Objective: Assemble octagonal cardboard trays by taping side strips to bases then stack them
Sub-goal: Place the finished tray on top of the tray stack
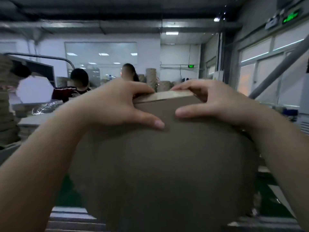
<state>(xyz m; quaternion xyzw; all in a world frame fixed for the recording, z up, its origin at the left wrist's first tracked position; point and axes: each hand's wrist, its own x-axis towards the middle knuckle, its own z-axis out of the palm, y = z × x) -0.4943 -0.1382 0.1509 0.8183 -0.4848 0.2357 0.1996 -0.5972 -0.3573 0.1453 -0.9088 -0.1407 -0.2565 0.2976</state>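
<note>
A large brown cardboard tray base (163,164) is held up close to the camera and fills the lower middle of the view. A paler side strip (168,96) runs along its far top edge. My left hand (117,104) grips the upper left of the tray, fingers curled over the strip and thumb pressed on the brown face. My right hand (210,101) grips the upper right the same way, fingertips on the strip, thumb on the face. The tray's far side is hidden.
Stacks of cardboard trays (8,114) stand at the left. A white octagonal piece (34,90) is held up by a person across the table. Two more people sit beyond. Tall stacks (151,77) stand at the back. A grey slanted post (277,71) crosses the right.
</note>
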